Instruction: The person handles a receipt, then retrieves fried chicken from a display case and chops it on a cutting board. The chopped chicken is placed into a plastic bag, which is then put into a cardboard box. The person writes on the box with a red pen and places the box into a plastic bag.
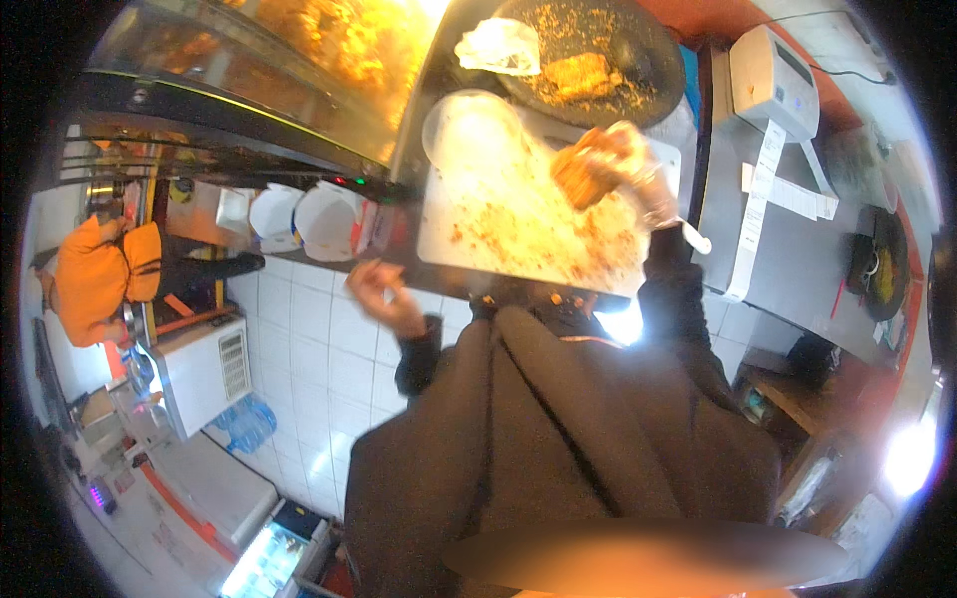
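Observation:
My right hand (647,176), in a clear plastic glove, grips a browned, breaded piece of fried food (587,170) above the white cutting board (523,258). Reddish-brown crumbs are scattered over the board. Beside the right wrist, a white handle (697,239) sticks out past the board's edge; the rest of it is hidden. My left hand (385,295) is bare and slightly blurred, its fingers loosely curled around nothing visible, just off the counter's front edge. Beyond the board, a round black pan (658,45) holds another breaded piece (579,75), loose crumbs and a crumpled white wrapping (499,46).
A clear round container (467,127) overlaps the board's far left corner. White paper tubs (325,220) stand left, below a lit glass food warmer (247,82). A receipt printer (777,82) trails paper strips (755,213) at right. Farther left is a person in orange (93,280).

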The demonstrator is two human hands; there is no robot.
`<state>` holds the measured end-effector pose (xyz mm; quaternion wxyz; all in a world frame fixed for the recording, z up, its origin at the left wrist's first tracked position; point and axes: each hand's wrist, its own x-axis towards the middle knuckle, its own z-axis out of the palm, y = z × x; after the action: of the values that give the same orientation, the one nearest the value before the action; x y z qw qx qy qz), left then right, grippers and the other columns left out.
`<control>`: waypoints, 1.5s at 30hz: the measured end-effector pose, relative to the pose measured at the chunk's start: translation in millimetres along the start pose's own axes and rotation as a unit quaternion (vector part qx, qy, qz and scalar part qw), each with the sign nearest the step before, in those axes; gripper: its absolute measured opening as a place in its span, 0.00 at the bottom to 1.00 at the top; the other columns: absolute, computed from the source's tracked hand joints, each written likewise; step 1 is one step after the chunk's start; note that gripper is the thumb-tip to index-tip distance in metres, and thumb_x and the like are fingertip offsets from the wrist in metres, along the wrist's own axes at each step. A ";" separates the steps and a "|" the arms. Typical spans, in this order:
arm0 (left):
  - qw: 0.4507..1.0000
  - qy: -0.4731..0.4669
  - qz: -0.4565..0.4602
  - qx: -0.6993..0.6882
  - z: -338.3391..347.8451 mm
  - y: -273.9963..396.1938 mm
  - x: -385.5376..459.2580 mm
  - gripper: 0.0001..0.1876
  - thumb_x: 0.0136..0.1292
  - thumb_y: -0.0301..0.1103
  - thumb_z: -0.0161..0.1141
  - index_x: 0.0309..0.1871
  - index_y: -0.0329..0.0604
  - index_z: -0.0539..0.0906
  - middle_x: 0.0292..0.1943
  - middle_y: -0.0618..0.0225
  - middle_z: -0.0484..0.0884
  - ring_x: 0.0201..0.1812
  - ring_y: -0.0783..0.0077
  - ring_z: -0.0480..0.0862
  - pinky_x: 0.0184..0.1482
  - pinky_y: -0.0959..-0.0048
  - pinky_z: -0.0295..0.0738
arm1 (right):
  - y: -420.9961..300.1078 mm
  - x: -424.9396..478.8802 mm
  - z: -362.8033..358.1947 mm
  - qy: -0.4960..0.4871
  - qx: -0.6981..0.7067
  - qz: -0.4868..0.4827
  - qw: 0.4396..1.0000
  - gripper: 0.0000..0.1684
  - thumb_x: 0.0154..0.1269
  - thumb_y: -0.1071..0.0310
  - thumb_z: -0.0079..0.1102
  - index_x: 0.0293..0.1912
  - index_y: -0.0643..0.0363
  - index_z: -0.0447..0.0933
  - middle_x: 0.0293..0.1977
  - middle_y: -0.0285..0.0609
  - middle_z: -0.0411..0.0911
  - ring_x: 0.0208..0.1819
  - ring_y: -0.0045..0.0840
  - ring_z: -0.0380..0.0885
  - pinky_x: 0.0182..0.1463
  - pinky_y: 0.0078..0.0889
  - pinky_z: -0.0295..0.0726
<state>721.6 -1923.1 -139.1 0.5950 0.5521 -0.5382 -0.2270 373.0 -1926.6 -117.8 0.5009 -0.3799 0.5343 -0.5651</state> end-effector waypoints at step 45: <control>0.800 -0.444 0.393 0.090 299.9 -27.0 -64.8 0.09 0.57 0.40 0.51 0.38 0.51 0.74 0.34 0.69 0.73 0.40 0.65 0.70 0.40 0.65 0.60 | 101.8 -159.3 -106.3 -0.065 -0.017 0.381 0.922 0.21 0.55 0.56 0.58 0.42 0.62 0.72 0.27 0.36 0.75 0.18 0.17 0.72 0.24 0.24 0.75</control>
<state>442.6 -1998.6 -245.3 0.2763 0.1835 -0.9323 -0.1446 320.1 -1740.7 -216.1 0.7054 -0.1917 0.6147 -0.2962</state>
